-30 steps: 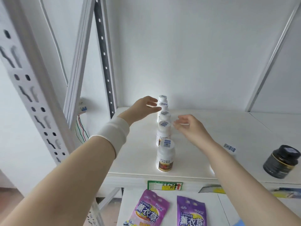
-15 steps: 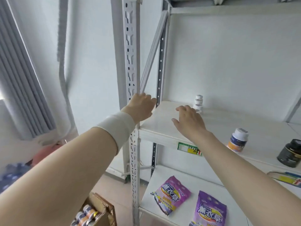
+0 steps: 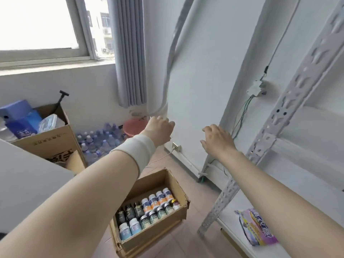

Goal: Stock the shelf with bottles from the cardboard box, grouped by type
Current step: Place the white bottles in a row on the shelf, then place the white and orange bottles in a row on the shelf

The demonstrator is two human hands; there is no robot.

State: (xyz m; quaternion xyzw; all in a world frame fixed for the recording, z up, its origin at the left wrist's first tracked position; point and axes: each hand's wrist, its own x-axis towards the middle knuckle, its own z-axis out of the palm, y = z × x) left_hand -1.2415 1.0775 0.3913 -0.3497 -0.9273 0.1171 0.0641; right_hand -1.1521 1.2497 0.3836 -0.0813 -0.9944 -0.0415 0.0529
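Your step now, as I judge it, is to fetch more bottles, so bring both hands down to the cardboard box (image 3: 152,236), which sits on the floor with its top open. Your left hand (image 3: 160,130) hovers high above the box's far left side, fingers loosely curled. Seen from the back it appears to hold nothing, though the palm is hidden. Your right hand (image 3: 216,140) hovers above and to the right of the box, fingers relaxed and spread, empty.

The bottles stand upright inside the box in tight rows, touching one another:
- The orange-labelled bottles (image 3: 158,199) are along the far right side.
- The dark bottles (image 3: 130,211) are left of the middle.
- The pale-blue bottles (image 3: 129,228) are at the near left corner.

Take one kind only each trip, so the grouping on the shelf (image 3: 260,146), right of the box, looks after itself. Start from a row's end, where a bottle has a free side. Grip the body just under the cap and lift straight up so the neighbours don't tip. The box's near right rim looks torn, so don't lean on it
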